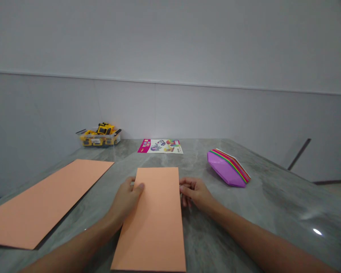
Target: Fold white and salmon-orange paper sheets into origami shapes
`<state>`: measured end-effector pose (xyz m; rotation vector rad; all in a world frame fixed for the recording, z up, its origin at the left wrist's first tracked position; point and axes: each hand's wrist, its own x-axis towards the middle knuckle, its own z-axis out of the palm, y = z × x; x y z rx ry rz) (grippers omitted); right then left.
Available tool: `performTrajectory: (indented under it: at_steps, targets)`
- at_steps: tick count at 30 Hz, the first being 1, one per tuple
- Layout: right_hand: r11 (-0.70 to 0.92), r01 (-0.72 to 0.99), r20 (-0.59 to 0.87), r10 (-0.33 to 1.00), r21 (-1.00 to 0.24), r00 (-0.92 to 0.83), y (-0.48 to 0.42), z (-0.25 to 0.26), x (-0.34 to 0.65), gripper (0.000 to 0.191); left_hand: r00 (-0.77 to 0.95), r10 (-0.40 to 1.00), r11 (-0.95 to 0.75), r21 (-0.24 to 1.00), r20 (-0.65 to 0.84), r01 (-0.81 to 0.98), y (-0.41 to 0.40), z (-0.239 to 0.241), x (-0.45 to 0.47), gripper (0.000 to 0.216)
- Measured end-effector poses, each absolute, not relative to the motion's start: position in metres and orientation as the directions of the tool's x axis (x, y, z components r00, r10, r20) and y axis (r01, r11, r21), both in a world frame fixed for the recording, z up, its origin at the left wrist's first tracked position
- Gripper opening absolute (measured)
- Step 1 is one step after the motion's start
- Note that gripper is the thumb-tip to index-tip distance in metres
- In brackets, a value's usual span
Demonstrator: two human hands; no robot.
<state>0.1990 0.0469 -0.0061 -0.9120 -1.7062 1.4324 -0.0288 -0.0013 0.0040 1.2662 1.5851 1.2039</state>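
A long, light-orange sheet of paper (pixel 157 220) extends away from me in the middle of the table, its near edge slightly thick. My left hand (pixel 127 199) grips its left edge, thumb on top and fingers underneath, partly hidden. At the far right edge of this paper, my right hand (pixel 196 192) has its thumb and forefinger pinched together, with the other fingers curled below. A larger orange sheet (pixel 51 201) lies flat to the left, apart from both hands.
Behind the right hand rests a purple folded-paper piece (pixel 227 168) with rainbow layers. Farther back lies a printed booklet (pixel 160 146). A clear plastic box (pixel 99 141) of yellow toy vehicles stands at the back left. The grey marbled table (pixel 272 212) meets a white wall.
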Motion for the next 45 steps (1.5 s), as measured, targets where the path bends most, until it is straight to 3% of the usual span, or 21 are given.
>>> performTrajectory:
  at_steps: [2, 4, 5, 7, 11, 17, 25, 45]
  targets:
    - [0.144, 0.217, 0.015, 0.863, -0.965, -0.506, 0.041, -0.007, 0.195, 0.025, -0.255, 0.937, -0.027, 0.774, 0.241, 0.633, -0.011, 0.008, -0.030, 0.063]
    - [0.167, 0.334, -0.023, 0.868, -0.928, -0.495, 0.035, -0.006, 0.193, 0.022, -0.011, 0.904, -0.212, 0.473, 0.427, 0.855, -0.021, 0.008, -0.024, 0.061]
    - [0.203, 0.382, -0.006, 0.877, -0.902, -0.480, 0.033, -0.004, 0.193, 0.022, 0.160, 0.892, -0.324, 0.352, 0.422, 0.878, -0.025, 0.007, -0.019, 0.054]
    - [0.334, 0.462, 0.102, 0.883, -0.822, -0.457, 0.029, 0.001, 0.194, 0.019, 0.420, 0.866, -0.486, 0.254, 0.272, 0.837, -0.031, 0.002, -0.008, 0.049]
    - [0.590, 0.507, 0.254, 0.772, -0.628, -0.583, 0.023, 0.007, 0.195, 0.009, 0.502, 0.862, -0.503, 0.249, 0.072, 0.828, -0.031, -0.009, 0.004, 0.062]
    - [0.678, 0.408, 0.257, 0.658, -0.612, -0.708, 0.023, -0.006, 0.186, 0.005, 0.498, 0.867, -0.480, 0.307, 0.025, 0.822, -0.022, -0.005, -0.010, 0.062]
    - [0.672, 0.392, 0.325, 0.684, -0.628, -0.653, 0.025, -0.010, 0.178, 0.004, 0.463, 0.886, -0.452, 0.223, 0.003, 0.864, -0.029, -0.003, -0.028, 0.055]
    - [0.678, 0.511, 0.323, 0.717, -0.528, -0.618, 0.026, -0.010, 0.165, 0.011, 0.477, 0.879, -0.470, 0.231, 0.028, 0.852, -0.031, -0.009, -0.029, 0.061]
